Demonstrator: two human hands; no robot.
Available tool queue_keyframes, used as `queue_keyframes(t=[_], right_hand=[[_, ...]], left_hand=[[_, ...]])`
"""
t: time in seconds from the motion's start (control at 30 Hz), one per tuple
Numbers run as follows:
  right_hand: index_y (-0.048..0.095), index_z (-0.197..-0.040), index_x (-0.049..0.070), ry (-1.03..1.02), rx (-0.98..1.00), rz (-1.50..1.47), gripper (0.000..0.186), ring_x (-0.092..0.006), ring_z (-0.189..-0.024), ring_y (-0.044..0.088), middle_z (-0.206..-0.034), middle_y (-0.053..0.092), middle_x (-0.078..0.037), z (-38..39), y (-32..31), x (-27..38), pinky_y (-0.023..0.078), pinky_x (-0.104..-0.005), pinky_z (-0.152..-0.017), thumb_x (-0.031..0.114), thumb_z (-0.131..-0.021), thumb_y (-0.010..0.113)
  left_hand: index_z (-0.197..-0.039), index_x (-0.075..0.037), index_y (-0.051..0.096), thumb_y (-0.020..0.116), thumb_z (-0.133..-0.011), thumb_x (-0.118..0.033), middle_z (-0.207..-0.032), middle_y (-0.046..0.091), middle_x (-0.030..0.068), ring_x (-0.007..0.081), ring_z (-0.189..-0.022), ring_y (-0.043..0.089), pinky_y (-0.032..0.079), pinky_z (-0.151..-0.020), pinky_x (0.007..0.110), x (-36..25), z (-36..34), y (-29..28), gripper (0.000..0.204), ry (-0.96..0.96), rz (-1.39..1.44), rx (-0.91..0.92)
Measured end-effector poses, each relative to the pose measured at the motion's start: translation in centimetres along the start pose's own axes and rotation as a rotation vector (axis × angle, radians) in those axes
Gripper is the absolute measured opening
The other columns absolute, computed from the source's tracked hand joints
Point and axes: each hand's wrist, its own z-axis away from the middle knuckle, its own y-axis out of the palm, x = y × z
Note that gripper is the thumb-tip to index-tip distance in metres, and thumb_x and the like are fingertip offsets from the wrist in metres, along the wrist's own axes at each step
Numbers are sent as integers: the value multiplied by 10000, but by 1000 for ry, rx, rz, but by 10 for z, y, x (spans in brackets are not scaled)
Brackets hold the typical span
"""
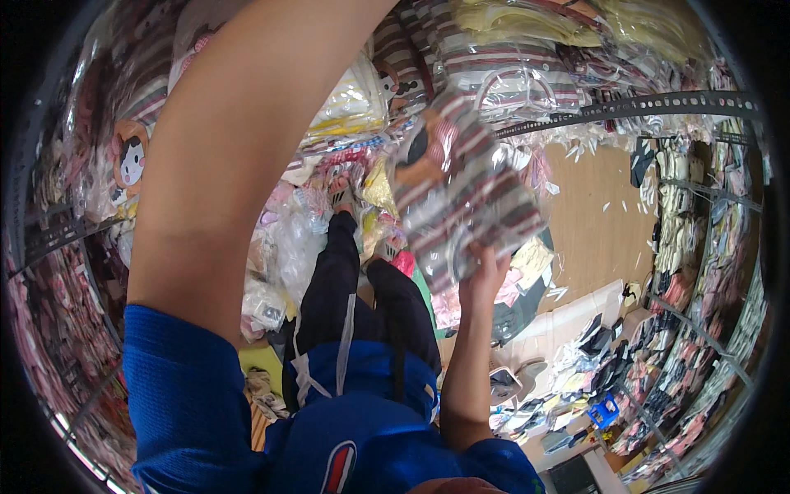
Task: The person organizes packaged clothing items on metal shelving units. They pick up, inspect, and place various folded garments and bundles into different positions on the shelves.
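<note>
My right hand (pixel 485 278) grips the lower edge of a garment in a clear plastic bag (pixel 469 202), striped grey, white and dark red with a cartoon print. The bag is blurred by motion. My left arm (pixel 218 156) reaches up across the view and leaves it at the top edge, so its hand is out of sight. Beyond the held bag, bagged striped clothes (pixel 514 78) are stacked on a metal shelf, with yellow bagged clothes (pixel 527 23) above them.
Loose clothes and plastic bags (pixel 300 239) cover the floor around my feet. Shelves of folded clothes (pixel 679 214) run along the right, and more (pixel 70 288) line the left. A perforated metal shelf edge (pixel 642 107) crosses the upper right. A blue plastic stool (pixel 603 412) stands lower right.
</note>
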Motion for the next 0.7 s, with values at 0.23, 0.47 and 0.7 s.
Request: queue_keyframes(t=[0.23,0.47,0.7], right_hand=[[532,-1199,6,37,62,131,448,-184,-884,599,-1012,613,-68,39,-46,20,491,-331,-794,27,-755,594],[494,-1212,25,4,-38,73,490,-193,-878,571,-1015,565,-71,59,-60,51,484,-317,-770,54,-741,625],[485,-1179,7,55,-93,38,463,-219,-873,585,-1014,568,-92,75,-65,65,499,-341,-771,54,-742,632]], left_hand=[[-1395,-69,430,552,-929,-486,-1375,523,153,343,-1189,553,459,-973,450,-1,4,-1,638,1,8,23],[-1386,-72,450,563,-926,-476,-1385,530,126,322,-1177,569,459,-971,432,26,0,-1,623,68,-83,-32],[-1378,-75,471,573,-922,-466,-1395,536,100,300,-1165,584,459,-969,415,43,-5,-16,609,98,-148,-48]])
